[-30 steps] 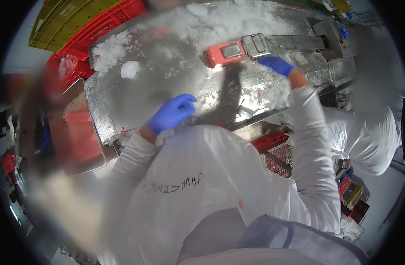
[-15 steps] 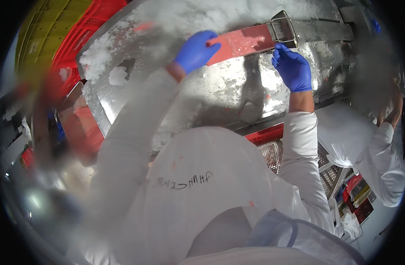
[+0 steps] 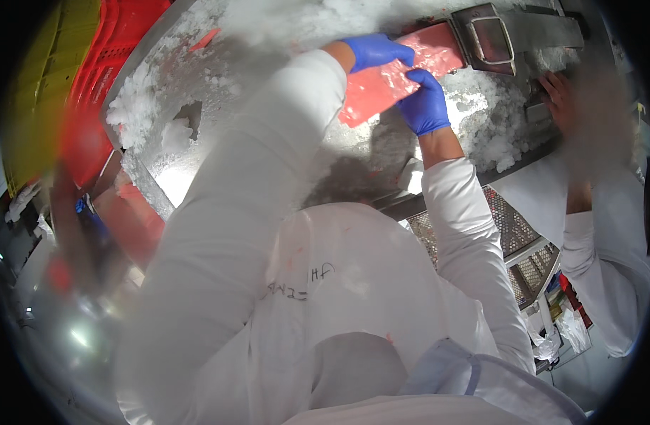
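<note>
A pink fish fillet (image 3: 371,93), which looks like salmon, lies across the wet metal table with its right end at a metal frame (image 3: 492,35). My left hand (image 3: 376,53), in a blue glove, reaches over the fillet's far side, its fingers curled onto the flesh. Close by, my right hand (image 3: 425,106), gloved in blue too, grips the near edge with thumb and fingers. The fillet's middle is partly covered by both hands. A flat metal strip (image 3: 551,30) runs on to the right from the frame.
Crushed ice (image 3: 144,117) is heaped over the metal table (image 3: 250,60). A small pink scrap (image 3: 205,39) lies at the far left. Red (image 3: 112,60) and yellow crates (image 3: 41,78) stand beyond the left edge. A co-worker's bare hand (image 3: 557,99) rests at the right.
My right hand has moved left from the metal frame onto the fillet's near edge. My left hand has shifted right along the far side. A co-worker's hand has come onto the table.
</note>
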The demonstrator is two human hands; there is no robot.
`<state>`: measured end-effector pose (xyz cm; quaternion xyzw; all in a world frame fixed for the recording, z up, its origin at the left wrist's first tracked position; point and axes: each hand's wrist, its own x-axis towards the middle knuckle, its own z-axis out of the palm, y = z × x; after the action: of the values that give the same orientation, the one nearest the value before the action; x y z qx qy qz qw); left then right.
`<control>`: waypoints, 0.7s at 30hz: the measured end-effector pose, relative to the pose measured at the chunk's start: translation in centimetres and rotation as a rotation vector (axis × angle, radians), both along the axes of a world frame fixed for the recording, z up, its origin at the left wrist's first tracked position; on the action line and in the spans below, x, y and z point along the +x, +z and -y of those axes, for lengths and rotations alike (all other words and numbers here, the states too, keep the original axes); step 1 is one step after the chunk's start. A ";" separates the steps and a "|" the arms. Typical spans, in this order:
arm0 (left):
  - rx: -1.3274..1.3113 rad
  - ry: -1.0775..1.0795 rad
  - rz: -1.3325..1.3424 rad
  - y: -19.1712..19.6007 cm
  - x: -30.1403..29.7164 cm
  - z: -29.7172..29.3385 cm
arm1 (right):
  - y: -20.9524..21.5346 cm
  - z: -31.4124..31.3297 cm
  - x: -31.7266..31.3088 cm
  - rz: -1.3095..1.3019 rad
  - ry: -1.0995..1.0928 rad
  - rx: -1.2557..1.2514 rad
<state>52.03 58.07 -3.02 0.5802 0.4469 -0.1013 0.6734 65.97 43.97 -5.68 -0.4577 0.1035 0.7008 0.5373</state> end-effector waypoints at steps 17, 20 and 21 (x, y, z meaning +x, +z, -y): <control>-0.095 0.170 0.165 -1.3 -29.0 13.4 | 4.5 10.1 -20.3 0.099 0.893 -0.123; -0.101 0.165 -0.075 1.4 -36.6 16.0 | 3.9 10.5 -21.1 0.204 1.425 0.385; 0.117 0.158 -0.133 1.6 -38.9 17.2 | 4.8 10.1 -20.7 0.305 1.287 0.556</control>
<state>13.13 40.83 -1.38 0.5734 0.5399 -0.0601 0.6133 45.26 33.83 -0.91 -0.3668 -0.4455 0.8074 0.1228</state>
